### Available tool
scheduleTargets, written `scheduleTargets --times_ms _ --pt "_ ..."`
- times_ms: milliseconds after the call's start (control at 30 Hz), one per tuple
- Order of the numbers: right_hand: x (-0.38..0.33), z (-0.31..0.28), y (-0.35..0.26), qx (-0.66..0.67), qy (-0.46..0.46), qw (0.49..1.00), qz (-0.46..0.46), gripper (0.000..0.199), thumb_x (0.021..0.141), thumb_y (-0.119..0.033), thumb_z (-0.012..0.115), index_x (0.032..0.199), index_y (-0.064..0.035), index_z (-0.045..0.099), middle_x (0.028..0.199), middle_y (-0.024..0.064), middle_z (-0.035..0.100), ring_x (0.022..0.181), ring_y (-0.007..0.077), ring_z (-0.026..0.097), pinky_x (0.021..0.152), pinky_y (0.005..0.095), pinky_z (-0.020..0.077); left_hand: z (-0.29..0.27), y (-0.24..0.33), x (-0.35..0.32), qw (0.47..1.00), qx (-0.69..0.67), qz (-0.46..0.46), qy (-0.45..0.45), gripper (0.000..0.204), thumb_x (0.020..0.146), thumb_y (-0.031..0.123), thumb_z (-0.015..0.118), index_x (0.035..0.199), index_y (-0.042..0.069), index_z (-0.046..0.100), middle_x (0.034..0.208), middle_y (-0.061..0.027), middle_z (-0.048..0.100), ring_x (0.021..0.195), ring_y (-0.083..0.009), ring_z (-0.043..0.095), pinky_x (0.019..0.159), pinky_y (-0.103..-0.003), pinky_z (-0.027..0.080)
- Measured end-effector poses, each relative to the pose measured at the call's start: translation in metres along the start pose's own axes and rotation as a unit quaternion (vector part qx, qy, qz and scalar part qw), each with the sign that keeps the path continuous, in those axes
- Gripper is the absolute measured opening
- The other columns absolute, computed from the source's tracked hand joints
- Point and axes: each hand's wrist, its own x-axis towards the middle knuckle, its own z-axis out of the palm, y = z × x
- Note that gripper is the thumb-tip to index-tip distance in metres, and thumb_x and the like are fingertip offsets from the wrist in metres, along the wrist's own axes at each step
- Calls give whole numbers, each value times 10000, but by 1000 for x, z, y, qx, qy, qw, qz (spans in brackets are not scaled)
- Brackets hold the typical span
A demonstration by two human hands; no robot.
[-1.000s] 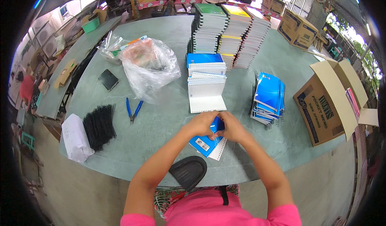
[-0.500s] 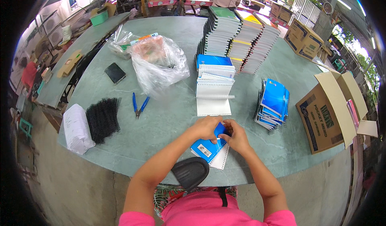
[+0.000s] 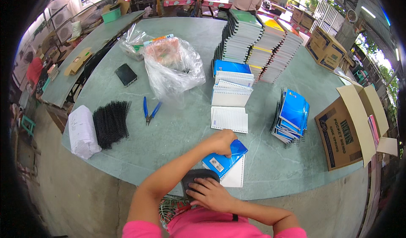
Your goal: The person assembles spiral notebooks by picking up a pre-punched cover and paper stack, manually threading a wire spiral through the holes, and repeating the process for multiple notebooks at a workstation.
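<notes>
Head view: my left hand (image 3: pixel 222 141), fingers curled together, pinches the blue notebook (image 3: pixel 229 162) near the table's (image 3: pixel 270 182) front edge; my right hand (image 3: pixel 212 194) spreads over a black pad (image 3: pixel 198 173), grip unclear. Likely light, bendy, the notebook is best held by its punched edge.

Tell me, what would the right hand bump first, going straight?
Past the black pad beneath it, the right hand would likely meet the person's left forearm, or slip under it: depth is unclear.
</notes>
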Motion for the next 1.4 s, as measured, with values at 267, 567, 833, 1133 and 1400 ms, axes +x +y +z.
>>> scheduleTargets --times_ms 267,567,833,1133,1400 --pt "7 -46 21 -53 185 972 132 526 643 -213 746 1123 -100 561 1225 133 498 1206 288 413 984 454 327 -47 -17 -52 754 -556 23 348 479 635 0 747 1058 13 523 960 -82 598 879 -181 589 742 -288 491" --pt "11 -92 104 200 286 876 332 364 708 -147 755 1015 -14 614 951 102 644 859 157 600 768 272 466 -1 -38 -64 841 -411 -3 353 340 643 7 774 939 37 609 862 -32 634 804 -122 572 733 -270 459" --pt "17 -74 109 233 291 881 292 324 704 -101 748 992 -23 623 925 77 650 874 150 595 774 267 449 2 -50 -72 829 -415 -103 359 254 645 71 789 849 27 644 766 -30 648 746 -93 564 710 -249 441" --pt "25 -58 117 252 309 856 328 375 680 -102 765 1001 -14 593 907 67 640 874 169 588 795 271 439 -7 -43 -70 902 -320 -83 278 280 647 28 774 872 34 609 854 -45 644 772 -96 582 687 -238 460" --pt "14 -52 137 362 336 801 337 434 680 -141 784 1031 -27 558 950 69 611 911 152 554 807 289 435 -17 -36 -70 808 -521 -42 271 307 634 -15 769 885 34 599 870 -46 641 790 -91 576 679 -238 464"
